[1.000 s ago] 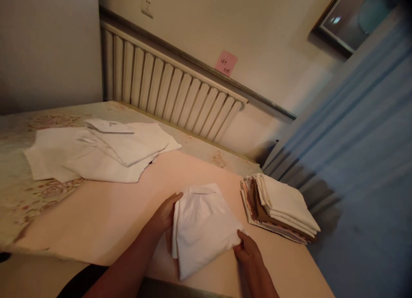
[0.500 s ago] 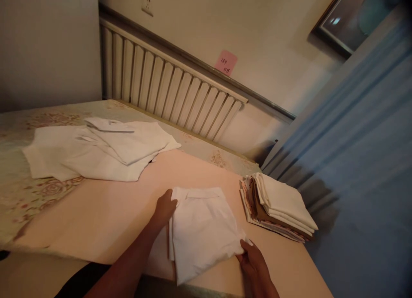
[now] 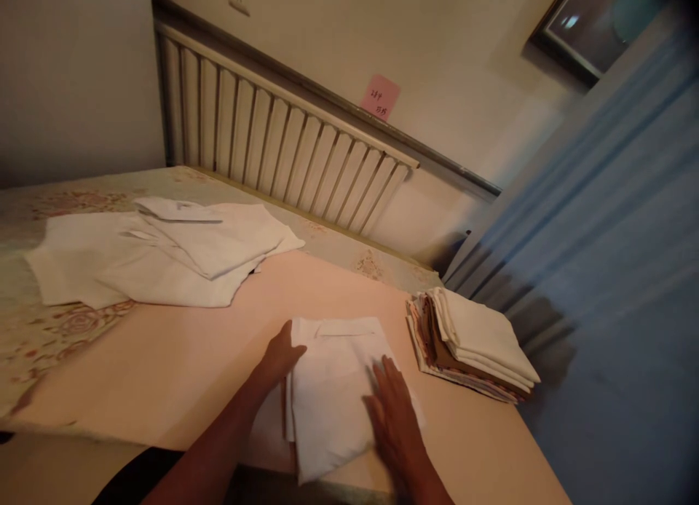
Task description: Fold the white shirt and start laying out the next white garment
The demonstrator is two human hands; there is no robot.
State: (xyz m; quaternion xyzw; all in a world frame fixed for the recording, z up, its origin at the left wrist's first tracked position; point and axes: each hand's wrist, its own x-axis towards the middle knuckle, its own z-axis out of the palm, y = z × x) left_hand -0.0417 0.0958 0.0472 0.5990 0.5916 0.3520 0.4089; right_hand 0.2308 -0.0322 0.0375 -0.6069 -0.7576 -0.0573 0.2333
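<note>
A folded white cloth (image 3: 334,367) lies near the front edge of the bed (image 3: 180,359). My left hand (image 3: 279,359) rests against the cloth's left edge, thumb on top, fingers tucked at the side. Palm down, my right hand (image 3: 394,410) lies flat on the cloth's right half with its fingers stretched out. Neither hand lifts the cloth.
A stack of folded cloths (image 3: 472,343) sits at the bed's right corner. Loose white cloths (image 3: 158,250) are spread at the back left. A radiator (image 3: 284,148) runs along the wall, a pink note (image 3: 380,97) above it. A blue curtain (image 3: 617,272) hangs right.
My right hand left the cloth's lower right corner and moved up onto the cloth, now lying flat. The left hand stays at the left edge.
</note>
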